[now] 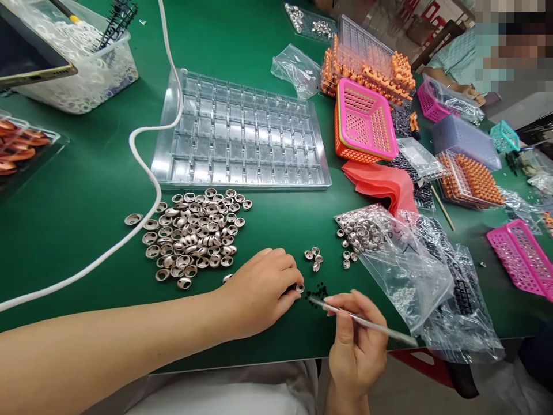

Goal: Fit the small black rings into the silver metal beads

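Left hand point(263, 288) lies palm down on the green table point(86, 230), fingertips pinched on a small metal cap point(299, 287); most of the cap is hidden under the fingers. Right hand point(356, 340) is clamped around a thin rod point(367, 324). Rod's long axis runs from near right to far left, tip at a cluster of tiny black bits point(318, 291) too small to identify. Right wrist is cut off at the frame bottom. Both hands sit close to the near table edge. Open green strip between the cap pile point(194, 236) on the left and the plastic bag point(389, 248) on the right. Clear tray point(242, 135) lies farther back.
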A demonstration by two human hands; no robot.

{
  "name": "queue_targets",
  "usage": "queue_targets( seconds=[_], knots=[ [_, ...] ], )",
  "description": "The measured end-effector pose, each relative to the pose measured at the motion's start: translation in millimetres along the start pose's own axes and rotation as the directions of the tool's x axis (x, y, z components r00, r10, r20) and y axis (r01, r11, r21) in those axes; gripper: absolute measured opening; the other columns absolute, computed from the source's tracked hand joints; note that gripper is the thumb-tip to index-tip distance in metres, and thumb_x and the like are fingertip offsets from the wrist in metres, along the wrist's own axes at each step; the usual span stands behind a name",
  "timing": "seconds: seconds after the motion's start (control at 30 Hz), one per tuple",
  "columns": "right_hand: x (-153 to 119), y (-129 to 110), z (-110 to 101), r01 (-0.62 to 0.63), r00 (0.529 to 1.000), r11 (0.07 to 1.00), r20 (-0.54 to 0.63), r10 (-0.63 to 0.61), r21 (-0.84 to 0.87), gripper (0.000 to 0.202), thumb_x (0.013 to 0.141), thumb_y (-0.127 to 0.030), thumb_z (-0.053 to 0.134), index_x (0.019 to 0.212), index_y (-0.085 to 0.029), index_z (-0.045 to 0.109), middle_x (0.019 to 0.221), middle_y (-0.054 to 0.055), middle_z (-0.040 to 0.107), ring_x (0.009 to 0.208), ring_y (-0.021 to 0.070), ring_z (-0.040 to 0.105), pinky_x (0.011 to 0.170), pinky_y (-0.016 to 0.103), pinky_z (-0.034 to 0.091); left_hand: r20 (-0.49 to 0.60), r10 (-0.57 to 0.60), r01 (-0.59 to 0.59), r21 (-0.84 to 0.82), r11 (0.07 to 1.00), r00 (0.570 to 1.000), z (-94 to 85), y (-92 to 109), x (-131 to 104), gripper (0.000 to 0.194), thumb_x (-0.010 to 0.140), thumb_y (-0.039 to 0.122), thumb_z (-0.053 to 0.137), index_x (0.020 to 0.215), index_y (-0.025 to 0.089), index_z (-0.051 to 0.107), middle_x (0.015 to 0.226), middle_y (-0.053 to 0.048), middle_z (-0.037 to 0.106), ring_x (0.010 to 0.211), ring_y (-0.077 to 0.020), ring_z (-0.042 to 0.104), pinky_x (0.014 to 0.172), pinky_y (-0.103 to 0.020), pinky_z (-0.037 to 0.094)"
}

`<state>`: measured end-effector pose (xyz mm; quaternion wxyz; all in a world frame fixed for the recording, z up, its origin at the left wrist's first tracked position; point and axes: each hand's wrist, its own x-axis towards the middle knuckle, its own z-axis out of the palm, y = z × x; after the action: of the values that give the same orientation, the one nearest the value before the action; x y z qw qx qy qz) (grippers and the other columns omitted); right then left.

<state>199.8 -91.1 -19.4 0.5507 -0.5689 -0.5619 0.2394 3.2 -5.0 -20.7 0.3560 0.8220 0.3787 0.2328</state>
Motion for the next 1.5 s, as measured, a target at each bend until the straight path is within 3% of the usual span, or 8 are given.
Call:
queue_targets(
  seconds=[0.17, 0.33, 0.4, 0.67, 0.83, 1.03, 1.3, 1.5],
  knots=[
    [2, -5, 1, -0.209, 0.976, 0.964, -0.025, 0.216, 0.164, 0.089, 0.098, -0.018, 0.062, 0.164, -0.036, 0.005, 0.077, -0.003, 0.074, 0.064, 0.0127, 0.067, 0.055, 0.023, 0.054, -0.002, -0.013, 0.013, 0.005, 1.000, 1.000, 0.1, 2, 0, 0.003, 0.092, 0.017, 0.067, 0.091, 0.020, 0.069, 0.089, -0.001, 0.068, 0.084, -0.0191, 0.056, 0.077, -0.036, 0.037],
    [17, -4, -8, -0.215, 0.967, 0.913, -0.054, 0.248, 0.347, 0.048, 0.093, -0.033, 0.071, 0.140, -0.029, 0.062, 0.078, 0.003, 0.074, 0.068, 0.0147, 0.068, 0.054, 0.026, 0.055, 0.067, -0.067, 0.066, 0.019, 0.998, 0.996, -6.2, 7, 3, 0.004, 0.093, 0.019, 0.067, 0.093, 0.019, 0.070, 0.091, -0.002, 0.068, 0.088, -0.0203, 0.058, 0.082, -0.037, 0.040],
    [24, -6, -13, -0.222, 0.968, 0.874, -0.007, 0.250, 0.432, 0.050, 0.085, -0.042, 0.079, 0.131, -0.025, 0.069, 0.093, 0.008, 0.078, 0.077, 0.0188, 0.072, 0.055, 0.029, 0.057, 0.085, -0.082, 0.081, 0.022, 0.996, 0.993, -8.9, 9, 4, 0.004, 0.094, 0.019, 0.067, 0.093, 0.018, 0.071, 0.092, -0.003, 0.069, 0.090, -0.0207, 0.058, 0.083, -0.037, 0.041],
    [23, -14, -16, -0.118, 0.991, 0.912, 0.100, 0.085, 0.392, 0.025, 0.103, -0.035, 0.055, 0.117, -0.027, 0.074, 0.067, 0.001, 0.070, 0.053, 0.0137, 0.060, 0.049, 0.028, 0.048, 0.082, -0.070, 0.069, 0.021, 0.997, 0.994, -9.3, 10, 5, 0.004, 0.093, 0.019, 0.068, 0.092, 0.018, 0.072, 0.091, -0.002, 0.070, 0.090, -0.0211, 0.059, 0.082, -0.037, 0.041],
    [26, -11, -22, -0.041, 0.988, 0.987, 0.153, 0.018, 0.154, 0.023, 0.098, -0.034, 0.063, 0.111, -0.025, 0.079, 0.092, 0.006, 0.061, 0.085, 0.0181, 0.062, 0.066, 0.034, 0.053, 0.086, -0.074, 0.071, 0.032, 0.997, 0.994, -10.3, 11, 5, 0.003, 0.092, 0.019, 0.070, 0.092, 0.018, 0.071, 0.092, -0.002, 0.070, 0.090, -0.0212, 0.059, 0.083, -0.037, 0.042],
    [34, -20, -13, 0.002, 0.988, 0.997, 0.153, -0.013, 0.072, 0.022, 0.098, -0.017, 0.059, 0.103, -0.024, 0.080, 0.105, 0.007, 0.070, 0.111, 0.0237, 0.068, 0.094, 0.043, 0.058, 0.067, -0.074, 0.071, 0.053, 0.996, 0.995, -9.3, 12, 5, 0.004, 0.091, 0.018, 0.069, 0.088, 0.017, 0.069, 0.089, -0.002, 0.069, 0.087, -0.0211, 0.058, 0.079, -0.037, 0.040],
    [35, -35, 15, -0.201, 0.979, 0.917, 0.074, 0.187, 0.343, 0.049, 0.098, -0.013, 0.057, 0.142, -0.035, 0.058, 0.103, 0.003, 0.076, 0.067, 0.0126, 0.072, 0.051, 0.025, 0.057, 0.069, -0.079, 0.076, 0.043, 0.996, 0.995, -8.7, 13, 5, 0.003, 0.092, 0.019, 0.069, 0.090, 0.018, 0.069, 0.090, -0.002, 0.068, 0.087, -0.0207, 0.057, 0.079, -0.037, 0.040],
    [42, -34, 19, -0.237, 0.971, 0.868, 0.073, 0.228, 0.437, 0.017, 0.095, -0.015, 0.059, 0.104, -0.024, 0.071, 0.079, 0.000, 0.069, 0.056, 0.0089, 0.058, 0.050, 0.023, 0.046, 0.040, -0.068, 0.067, 0.031, 0.997, 0.997, -6.2, 11, 3, 0.004, 0.091, 0.018, 0.069, 0.087, 0.018, 0.068, 0.087, -0.002, 0.067, 0.086, -0.0200, 0.056, 0.079, -0.036, 0.039]
  ],
)
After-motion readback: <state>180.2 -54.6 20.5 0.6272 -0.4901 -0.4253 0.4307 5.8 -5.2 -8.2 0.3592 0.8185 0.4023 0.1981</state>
